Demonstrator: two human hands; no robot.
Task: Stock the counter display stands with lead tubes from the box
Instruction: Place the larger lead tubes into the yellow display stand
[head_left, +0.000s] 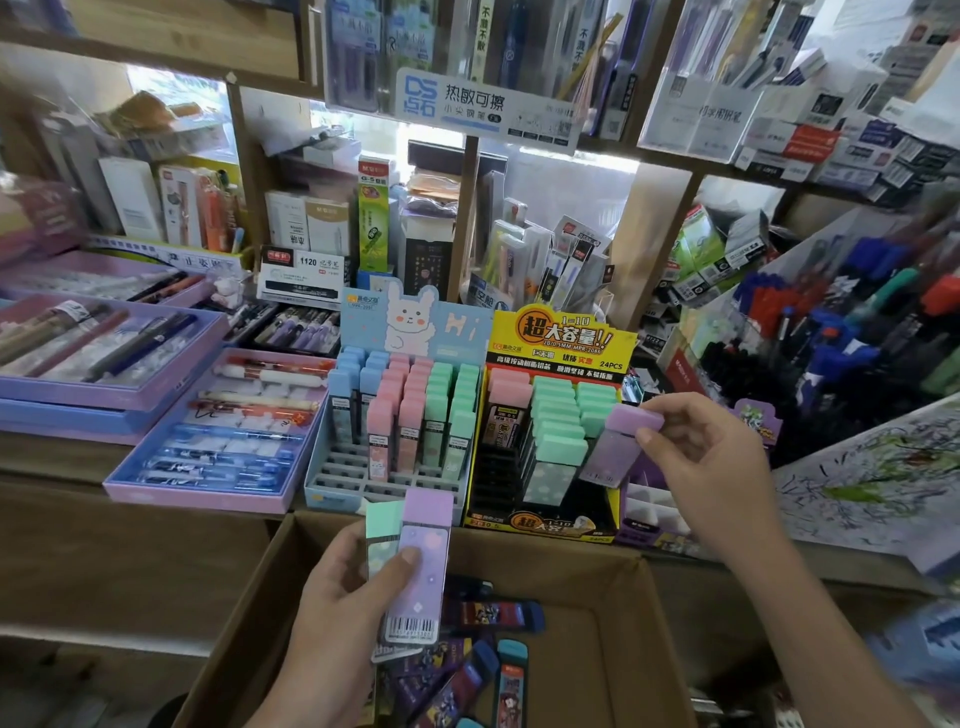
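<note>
Lilac tube (621, 447): pinched at its cap between the thumb and fingers of the right hand (711, 467), tilted, lower end down-left of the grip.
Yellow-and-black stand (561, 332): left of that grip; the lilac tube's foot meets its right-hand column, just beside green-capped tubes (558, 431). Whether it is seated cannot be told.
Purple tube (423, 566): upright, thumb across its face, clasped with a mint tube (382, 530) in the left hand (337, 613).
Cardboard box (623, 649): below both grips, loose tubes (493, 616) inside.
Rabbit stand (410, 317): directly beyond the left grip.
</note>
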